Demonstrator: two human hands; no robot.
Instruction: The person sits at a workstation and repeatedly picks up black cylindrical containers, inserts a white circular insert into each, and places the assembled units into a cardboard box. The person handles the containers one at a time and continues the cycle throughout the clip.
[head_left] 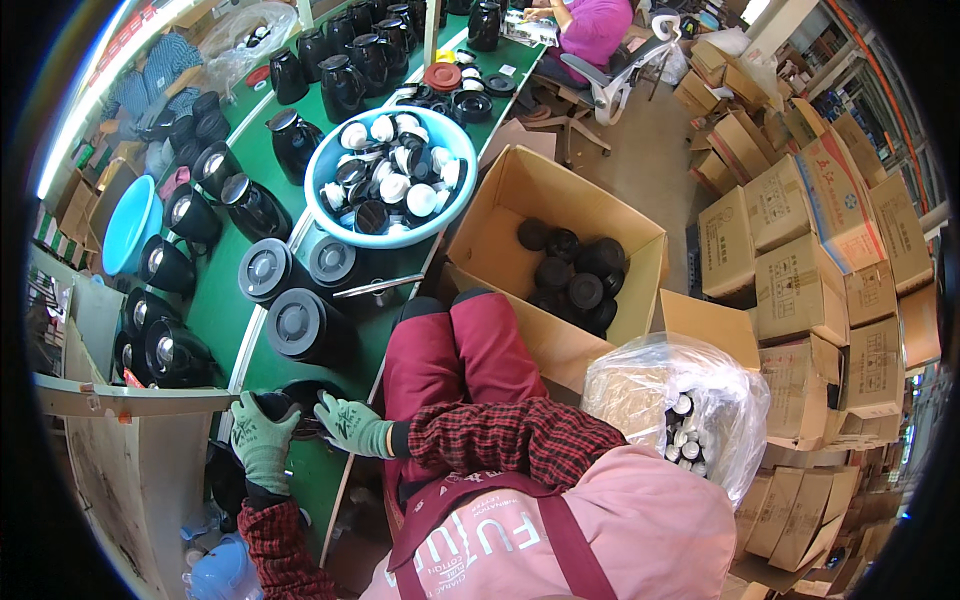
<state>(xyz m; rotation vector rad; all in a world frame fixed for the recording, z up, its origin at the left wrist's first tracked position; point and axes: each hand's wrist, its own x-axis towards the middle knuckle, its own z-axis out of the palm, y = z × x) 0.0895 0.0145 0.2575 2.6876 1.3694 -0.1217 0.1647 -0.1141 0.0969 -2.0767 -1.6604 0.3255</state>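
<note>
Black kettle body [300, 398] sits at the near edge of the green desk [225, 300], clamped between both gloves: left hand [262, 440] grips its side to steady it, right hand [350, 424] grasps the opposite rim.

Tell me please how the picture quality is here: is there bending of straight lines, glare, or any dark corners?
In the head view, the fisheye bends the green table edge and the stacked cardboard boxes toward the rim; the corners are black; a bright window strip glares at upper left; the clear plastic bag shows white highlights; the gloved left hand and right hand look sharp.
</note>
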